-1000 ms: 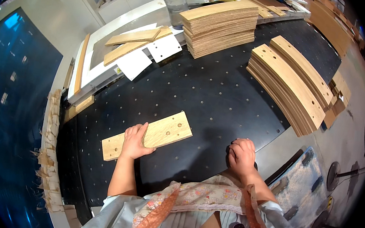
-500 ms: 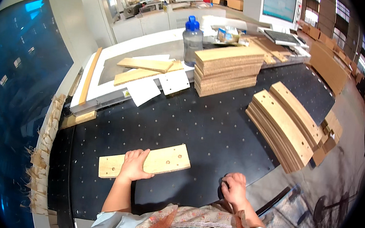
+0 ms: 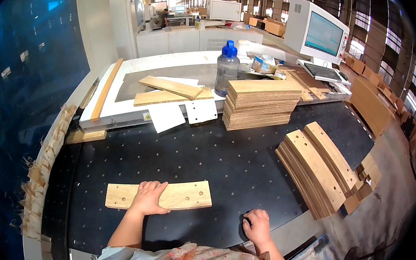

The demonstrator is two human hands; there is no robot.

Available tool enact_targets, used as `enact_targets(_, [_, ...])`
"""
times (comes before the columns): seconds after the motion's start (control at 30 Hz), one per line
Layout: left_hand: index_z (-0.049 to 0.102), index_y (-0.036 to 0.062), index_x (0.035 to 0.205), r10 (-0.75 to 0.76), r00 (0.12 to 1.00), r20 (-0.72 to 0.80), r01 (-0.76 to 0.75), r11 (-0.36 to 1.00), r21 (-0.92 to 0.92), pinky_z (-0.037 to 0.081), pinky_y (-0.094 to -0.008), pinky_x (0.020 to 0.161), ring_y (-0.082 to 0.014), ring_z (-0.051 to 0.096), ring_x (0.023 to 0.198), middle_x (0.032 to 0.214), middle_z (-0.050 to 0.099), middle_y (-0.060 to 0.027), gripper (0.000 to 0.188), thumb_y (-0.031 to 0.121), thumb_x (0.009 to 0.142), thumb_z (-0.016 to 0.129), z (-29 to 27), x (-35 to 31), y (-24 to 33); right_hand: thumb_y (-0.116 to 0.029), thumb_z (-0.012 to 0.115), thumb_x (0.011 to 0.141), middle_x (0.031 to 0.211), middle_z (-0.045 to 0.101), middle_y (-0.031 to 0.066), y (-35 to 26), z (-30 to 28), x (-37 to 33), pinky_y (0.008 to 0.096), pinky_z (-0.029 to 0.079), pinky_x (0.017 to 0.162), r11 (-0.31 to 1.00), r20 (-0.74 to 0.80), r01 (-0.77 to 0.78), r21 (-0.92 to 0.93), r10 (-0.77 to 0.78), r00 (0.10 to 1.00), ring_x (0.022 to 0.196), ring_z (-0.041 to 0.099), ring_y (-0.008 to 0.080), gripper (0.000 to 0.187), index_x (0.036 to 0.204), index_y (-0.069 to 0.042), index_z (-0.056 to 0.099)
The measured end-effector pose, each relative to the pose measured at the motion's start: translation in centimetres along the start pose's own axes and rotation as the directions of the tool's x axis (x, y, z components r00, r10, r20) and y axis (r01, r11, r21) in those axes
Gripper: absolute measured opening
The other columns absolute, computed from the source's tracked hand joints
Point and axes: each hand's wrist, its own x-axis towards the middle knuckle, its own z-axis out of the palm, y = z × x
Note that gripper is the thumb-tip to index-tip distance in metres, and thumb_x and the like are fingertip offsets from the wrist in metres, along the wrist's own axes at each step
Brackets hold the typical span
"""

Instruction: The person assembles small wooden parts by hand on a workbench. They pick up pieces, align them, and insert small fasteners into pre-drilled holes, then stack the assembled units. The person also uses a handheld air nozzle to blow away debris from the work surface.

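A light wooden board (image 3: 182, 197) with drilled holes lies flat on the black perforated table (image 3: 224, 166) near its front edge. My left hand (image 3: 148, 198) rests palm down on the board's left half, fingers spread over it. My right hand (image 3: 257, 226) sits on the table's front edge to the right, fingers curled, nothing visible in it. The two hands are well apart.
A stack of rectangular boards (image 3: 260, 105) stands at the table's back, and a stack of curved drilled boards (image 3: 318, 169) at the right. A water bottle (image 3: 227, 68), loose boards and white sheets lie on the white bench behind. A monitor (image 3: 318, 33) sits far right. Wood offcuts line the left edge.
The view has tilted up, so the hall and monitor now show. Both hands stay where they were, the left on the board and the right at the table edge.
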Motion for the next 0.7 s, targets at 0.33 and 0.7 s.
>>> enact_targets(0.33, [0.050,0.0118,0.138,0.006,1.000,-0.016,-0.006,1.000,0.003,0.026,-0.0427,0.109,-0.0304,0.045,0.123,0.127,0.052,-0.0148,0.098,0.050,0.054,0.083,0.26,-0.32,-0.36,-0.010,0.068,0.071,0.089,0.062,0.0050,0.12,0.54,-0.13,0.0406,0.043,0.086,1.000,-0.056,0.016,0.004,-0.015,0.998,0.093,0.056,0.0282,0.012,0.082,-0.009,0.068])
enact_targets(0.7, [0.051,0.0104,0.136,0.009,1.000,-0.023,-0.008,1.000,0.023,0.028,-0.0432,0.106,-0.0313,0.045,0.122,0.125,0.053,-0.0143,0.098,0.050,0.053,0.083,0.13,-0.14,-0.05,-0.007,0.068,0.071,0.082,0.064,0.0058,0.24,0.29,0.18,0.0403,0.046,0.082,0.999,-0.097,0.005,0.034,-0.001,0.995,0.087,0.059,0.0287,0.006,0.077,-0.008,0.068])
